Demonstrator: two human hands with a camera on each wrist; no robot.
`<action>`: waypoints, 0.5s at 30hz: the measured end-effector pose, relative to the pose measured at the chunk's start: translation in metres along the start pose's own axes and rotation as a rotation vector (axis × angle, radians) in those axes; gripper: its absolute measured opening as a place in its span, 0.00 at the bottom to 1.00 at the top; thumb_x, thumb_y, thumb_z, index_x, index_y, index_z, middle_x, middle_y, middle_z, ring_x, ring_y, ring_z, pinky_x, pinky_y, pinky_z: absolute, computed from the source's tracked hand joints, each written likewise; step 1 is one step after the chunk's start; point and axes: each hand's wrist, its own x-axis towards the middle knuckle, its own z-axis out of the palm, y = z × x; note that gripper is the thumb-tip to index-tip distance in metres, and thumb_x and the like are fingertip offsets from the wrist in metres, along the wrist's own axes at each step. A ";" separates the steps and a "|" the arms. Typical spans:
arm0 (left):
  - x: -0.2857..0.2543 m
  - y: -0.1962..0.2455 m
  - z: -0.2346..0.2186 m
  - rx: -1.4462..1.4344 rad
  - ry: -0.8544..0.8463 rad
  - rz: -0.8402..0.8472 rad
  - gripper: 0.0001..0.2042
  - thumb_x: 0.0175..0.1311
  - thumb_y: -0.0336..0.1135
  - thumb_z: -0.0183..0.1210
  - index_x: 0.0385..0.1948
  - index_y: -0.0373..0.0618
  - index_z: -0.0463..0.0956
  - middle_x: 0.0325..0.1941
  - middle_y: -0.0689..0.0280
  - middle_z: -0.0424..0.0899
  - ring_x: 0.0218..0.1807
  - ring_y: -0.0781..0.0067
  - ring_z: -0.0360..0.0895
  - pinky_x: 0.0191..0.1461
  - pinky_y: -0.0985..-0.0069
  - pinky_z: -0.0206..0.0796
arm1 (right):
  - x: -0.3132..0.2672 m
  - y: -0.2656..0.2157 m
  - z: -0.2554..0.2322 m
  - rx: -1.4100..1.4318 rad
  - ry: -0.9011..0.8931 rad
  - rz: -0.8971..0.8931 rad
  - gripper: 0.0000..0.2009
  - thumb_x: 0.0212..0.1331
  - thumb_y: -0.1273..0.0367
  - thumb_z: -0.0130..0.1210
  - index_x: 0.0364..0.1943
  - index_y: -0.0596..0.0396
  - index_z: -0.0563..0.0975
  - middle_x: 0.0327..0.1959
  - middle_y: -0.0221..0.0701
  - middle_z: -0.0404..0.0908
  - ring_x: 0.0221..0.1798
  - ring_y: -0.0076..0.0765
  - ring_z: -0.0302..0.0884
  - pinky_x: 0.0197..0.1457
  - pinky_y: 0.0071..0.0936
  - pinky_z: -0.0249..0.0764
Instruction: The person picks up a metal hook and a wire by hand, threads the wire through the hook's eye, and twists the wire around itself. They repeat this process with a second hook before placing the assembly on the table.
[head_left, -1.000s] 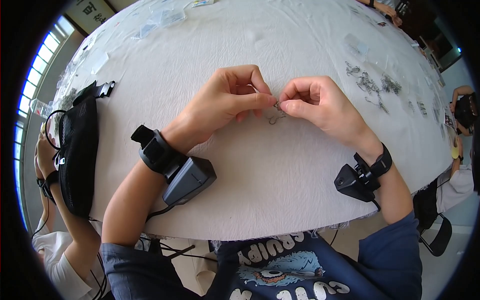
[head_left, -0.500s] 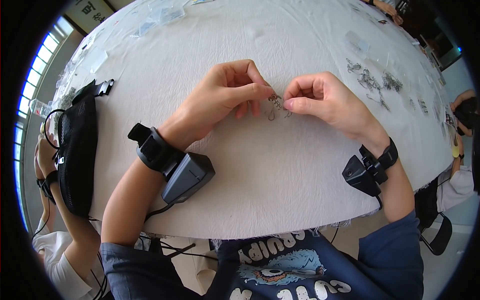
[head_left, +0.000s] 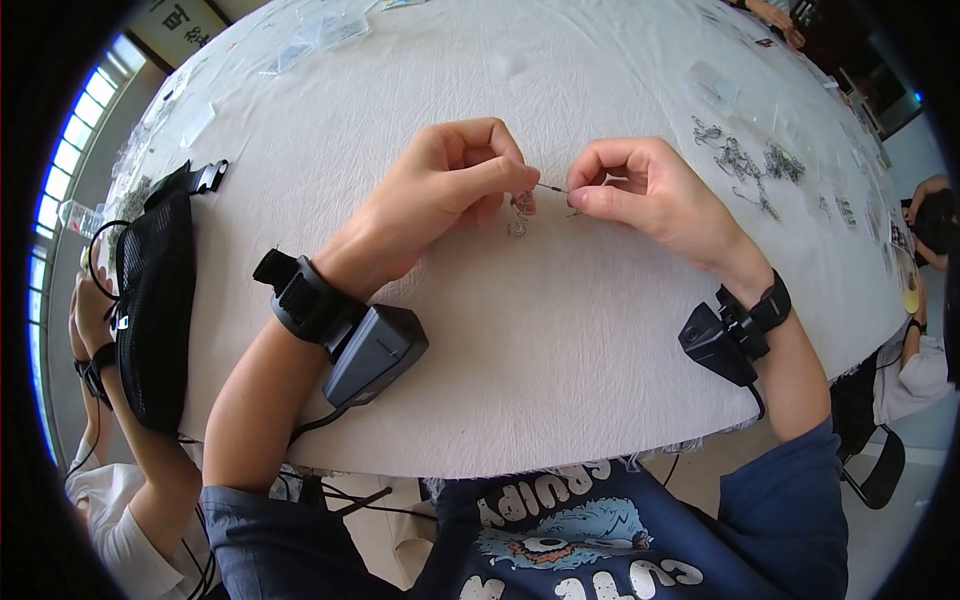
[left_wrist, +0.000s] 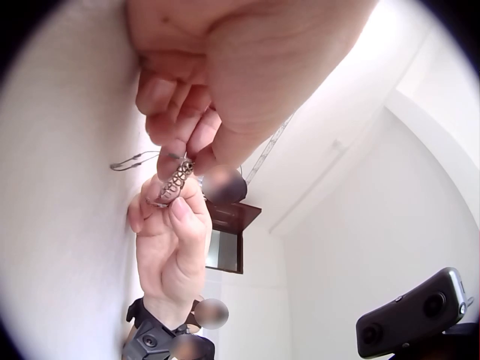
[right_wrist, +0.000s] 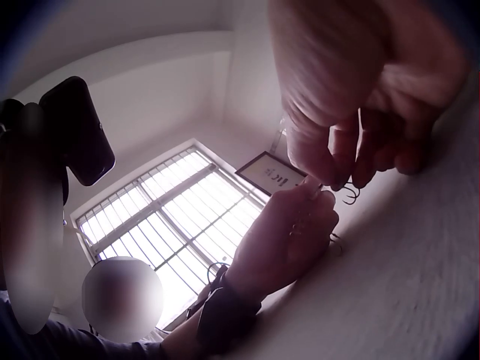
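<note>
Thumb and fingers of my left hand [head_left: 440, 195] pinch small linked metal pieces; several of them, with hooks [head_left: 518, 222], dangle below its fingertips. A thin metal link [head_left: 552, 187] spans the short gap to my right hand [head_left: 665, 205], which pinches its other end. The left wrist view has the silvery links [left_wrist: 177, 182] between both sets of fingertips and a hook [left_wrist: 135, 160] sticking out beside them. From the right wrist, one curved hook [right_wrist: 351, 195] shows under the right fingers and another hook [right_wrist: 337, 244] by the left hand. Finer detail of the joint is hidden by fingertips.
Tangled metal pieces [head_left: 738, 165] lie at the right of the white-covered table [head_left: 560, 370]. Clear plastic boxes [head_left: 325, 32] stand at the far left. A black mesh bag [head_left: 155, 310] lies along the left edge, beside another person's arm [head_left: 140, 440].
The fingertips, together a second ago, have moved slightly apart, with a link now stretched between them. The dangling pieces have shifted left with my left hand.
</note>
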 end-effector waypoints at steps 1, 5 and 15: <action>0.000 0.001 0.000 0.009 0.004 0.000 0.06 0.60 0.35 0.55 0.25 0.47 0.71 0.23 0.70 0.77 0.20 0.91 0.61 0.24 0.91 0.50 | 0.001 0.003 0.001 0.007 -0.006 -0.015 0.08 0.55 0.67 0.56 0.31 0.59 0.78 0.25 0.24 0.76 0.29 0.17 0.68 0.35 0.18 0.67; -0.001 0.006 0.000 0.016 -0.010 0.004 0.06 0.59 0.32 0.54 0.23 0.46 0.71 0.22 0.71 0.74 0.23 0.90 0.62 0.27 0.90 0.53 | 0.001 0.002 0.004 -0.001 -0.040 -0.077 0.08 0.54 0.67 0.57 0.30 0.59 0.78 0.25 0.25 0.76 0.29 0.19 0.69 0.35 0.19 0.67; -0.001 0.007 0.002 0.301 -0.125 -0.077 0.05 0.56 0.29 0.59 0.23 0.41 0.74 0.24 0.74 0.74 0.28 0.89 0.69 0.34 0.88 0.61 | -0.004 -0.010 -0.005 -0.389 -0.029 -0.051 0.05 0.47 0.72 0.57 0.24 0.57 0.74 0.26 0.25 0.72 0.30 0.21 0.67 0.37 0.19 0.66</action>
